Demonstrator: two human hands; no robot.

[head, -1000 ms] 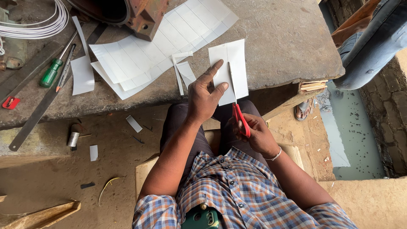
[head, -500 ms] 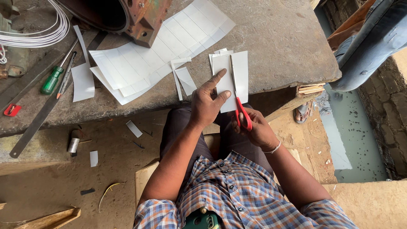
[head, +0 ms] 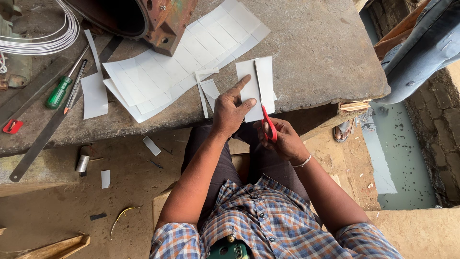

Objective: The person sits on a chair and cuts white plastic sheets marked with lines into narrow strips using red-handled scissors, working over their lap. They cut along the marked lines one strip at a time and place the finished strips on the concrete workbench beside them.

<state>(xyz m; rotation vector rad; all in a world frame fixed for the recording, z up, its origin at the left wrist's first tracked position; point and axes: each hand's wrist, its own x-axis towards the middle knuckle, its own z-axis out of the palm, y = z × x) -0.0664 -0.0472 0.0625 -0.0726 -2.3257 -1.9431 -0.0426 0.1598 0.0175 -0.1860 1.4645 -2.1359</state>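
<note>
- While we sit at the slab's (head: 335, 72) near edge, our left hand (head: 230, 110) grips a white card (head: 262, 79) from its left side, fingers spread on top, so the piece stays flat and does not swing.
- Our right hand (head: 282, 139) is closed round the red handles of the scissors (head: 264, 108); the blades run up the card's middle, so the cut follows its length.
- We keep the card hanging partly over the near edge, which leaves room for the scissors beneath it.
- Cut strips (head: 208, 88) lie just left of the card, and the big ruled sheet (head: 182, 57) lies further left, towards the far edge.
- A green screwdriver (head: 60, 91) lies near the left edge, well apart from our hands.
- Compared with half a second ago, the blades reach further up the card, and our left index finger points more towards its top.
</note>
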